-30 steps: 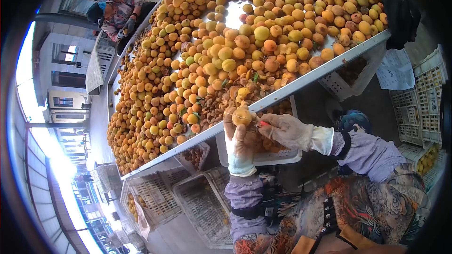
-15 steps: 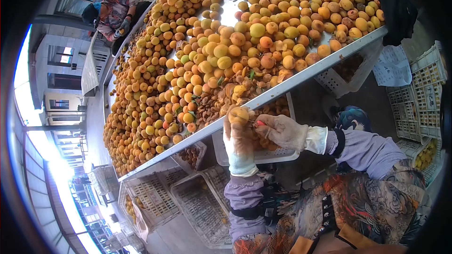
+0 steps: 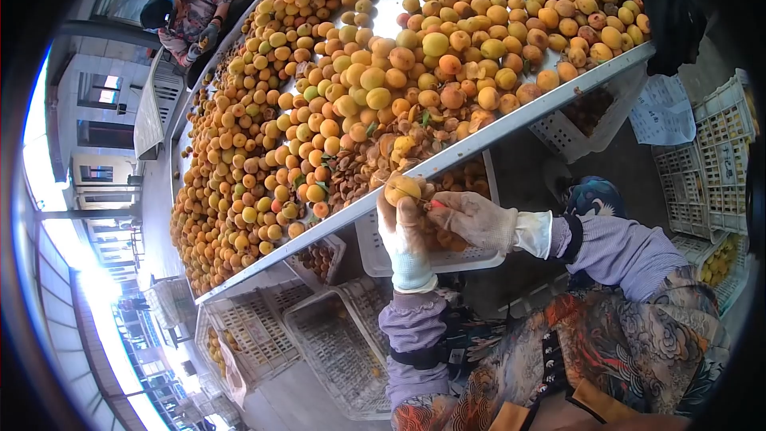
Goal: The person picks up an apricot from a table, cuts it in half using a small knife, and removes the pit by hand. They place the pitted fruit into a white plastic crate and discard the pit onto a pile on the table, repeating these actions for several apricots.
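Observation:
Both my hands wear pale gloves. My left hand (image 3: 408, 249) has its fingers closed around a yellow-orange apricot (image 3: 402, 187), held just in front of the table's metal rim (image 3: 495, 136). Close beside it, my right hand (image 3: 479, 223) grips a small tool with a red handle (image 3: 436, 204); its working end is too small to make out. Behind my hands, a heap of split, brownish apricot pieces (image 3: 371, 161) lies along the rim. Whole apricots (image 3: 375, 84) cover much of the table beyond. Below my hands stands a white crate (image 3: 471, 262) holding brownish pieces.
Under the table edge are more crates, one with perforated sides (image 3: 570, 134). A grey crate (image 3: 335, 351) stands at lower left, stacked crates (image 3: 694, 179) at right. Black cloth (image 3: 674, 20) hangs over the table's right corner. Another person (image 3: 195, 20) works at the far left.
My left thumb has shifted on the apricot, and both hands stay close together near the rim. The view has moved slightly. The other person's head has turned a little.

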The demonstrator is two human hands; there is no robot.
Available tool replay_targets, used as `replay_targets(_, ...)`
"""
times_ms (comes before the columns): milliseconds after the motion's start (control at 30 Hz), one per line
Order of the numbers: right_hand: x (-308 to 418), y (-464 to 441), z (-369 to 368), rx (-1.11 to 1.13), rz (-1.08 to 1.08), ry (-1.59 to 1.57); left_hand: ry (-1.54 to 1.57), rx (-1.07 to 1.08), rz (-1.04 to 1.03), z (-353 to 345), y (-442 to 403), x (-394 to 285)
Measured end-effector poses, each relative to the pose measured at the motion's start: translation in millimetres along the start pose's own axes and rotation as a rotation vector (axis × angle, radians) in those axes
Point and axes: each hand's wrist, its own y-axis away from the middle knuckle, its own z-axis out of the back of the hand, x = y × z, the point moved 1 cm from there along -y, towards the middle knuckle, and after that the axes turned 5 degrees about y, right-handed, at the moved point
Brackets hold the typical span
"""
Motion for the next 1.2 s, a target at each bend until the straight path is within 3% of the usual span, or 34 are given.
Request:
replay_targets(100, -3, 7, -2, -0.042, -0.093, 0.183, 0.134, -0.042, 0.146, -4, 1, 1)
replay_targets(200, -2, 7, -3, -0.04, -0.053, 0.073, 0.268, -0.063, 0.116, -8, 4, -3)
replay_targets(267, -14, 5, -4, -0.067, -0.052, 0.038, 0.28, -0.055, 0.273, -10, 3, -13)
replay_targets(333, -12, 4, -4, -0.096, -0.045, -0.002, 0.251, -0.08, 0.181, -15, 1, -9)
replay_targets(400, 6, 6, -5, 0.0, -0.222, -0.108, 0.219, -0.109, 0.094, -10, 1, -2)
replay_targets(500, 7, 9, 0, 0.091, -0.313, -0.143, 0.007, -0.053, 0.004, 5, -3, 0)
replay_targets(667, -4, 10, -7, 0.031, -0.157, -0.122, 0.226, -0.06, 0.069, 0, 0, -2)
replay_targets(733, -6, 9, -8, 0.005, -0.121, -0.116, 0.469, -0.065, 0.244, -4, 2, -4)
replay_targets(867, -5, 9, -7, 0.035, -0.159, -0.089, 0.425, -0.07, 0.244, -3, 5, -3)
replay_targets(967, 12, 8, -3, 0.086, -0.271, -0.119, 0.294, -0.021, 0.074, 2, 3, 3)
replay_targets(1033, 13, 9, -2, 0.1, -0.372, -0.117, 0.004, -0.091, 0.0, 4, 2, 2)
replay_targets(1167, -5, 7, -6, 0.09, -0.251, -0.103, 0.145, -0.113, 0.036, -4, 6, -6)
replay_targets(1200, -10, 8, -8, 0.056, -0.183, -0.117, 0.285, -0.119, 0.137, -5, 8, -4)
